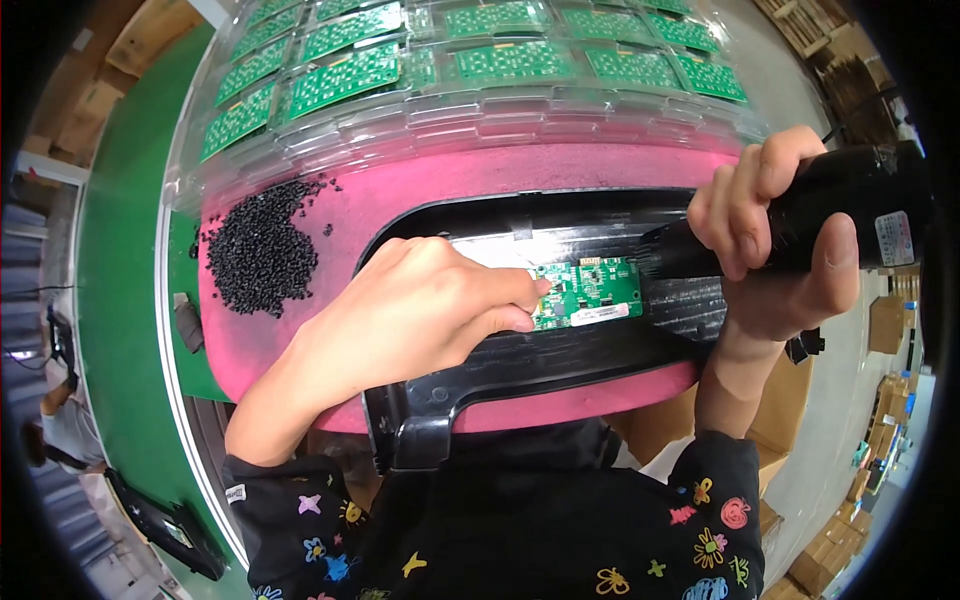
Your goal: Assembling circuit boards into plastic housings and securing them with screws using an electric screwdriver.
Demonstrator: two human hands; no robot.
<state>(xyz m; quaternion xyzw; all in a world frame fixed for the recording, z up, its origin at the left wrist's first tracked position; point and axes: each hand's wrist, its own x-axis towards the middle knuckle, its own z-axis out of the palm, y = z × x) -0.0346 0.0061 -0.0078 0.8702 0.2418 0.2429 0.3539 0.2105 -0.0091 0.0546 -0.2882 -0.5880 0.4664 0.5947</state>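
Now pinching in the left grip (410,310) the left end of a green circuit board (603,290), running lengthwise left to right inside a black casing (560,365); clasping a left-pointing black tool (855,193) in the right grip (745,228); beyond, clear trays (470,112) of more boards (508,62).

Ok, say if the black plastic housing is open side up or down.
Open side up: the black plastic housing shows its hollow interior.
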